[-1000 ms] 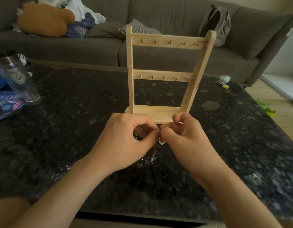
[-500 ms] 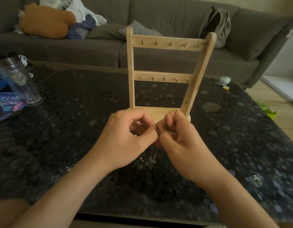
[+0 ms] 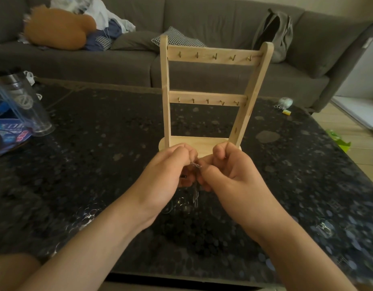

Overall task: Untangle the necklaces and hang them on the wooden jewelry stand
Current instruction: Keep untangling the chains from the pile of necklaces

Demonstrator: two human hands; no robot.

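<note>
The wooden jewelry stand (image 3: pixel 210 97) stands upright mid-table, with two crossbars of small brass hooks, all bare. Just in front of its base, my left hand (image 3: pixel 166 173) and my right hand (image 3: pixel 229 171) meet, fingers curled. Between their fingertips they pinch a small silver knot of tangled necklaces (image 3: pixel 195 165). Thin chain strands hang from the knot down to the table between my wrists, partly hidden by my hands.
The dark speckled table (image 3: pixel 97 164) carries a clear plastic tumbler (image 3: pixel 24 106) and blue packaging at the left, and a small white item (image 3: pixel 285 101) at the far right. A grey sofa (image 3: pixel 202 28) with cushions, clothes and a backpack runs behind.
Both hands have risen slightly toward the stand's base and shifted their grip on the knot. The small white pendant seen below the fingers a second ago is hidden now.
</note>
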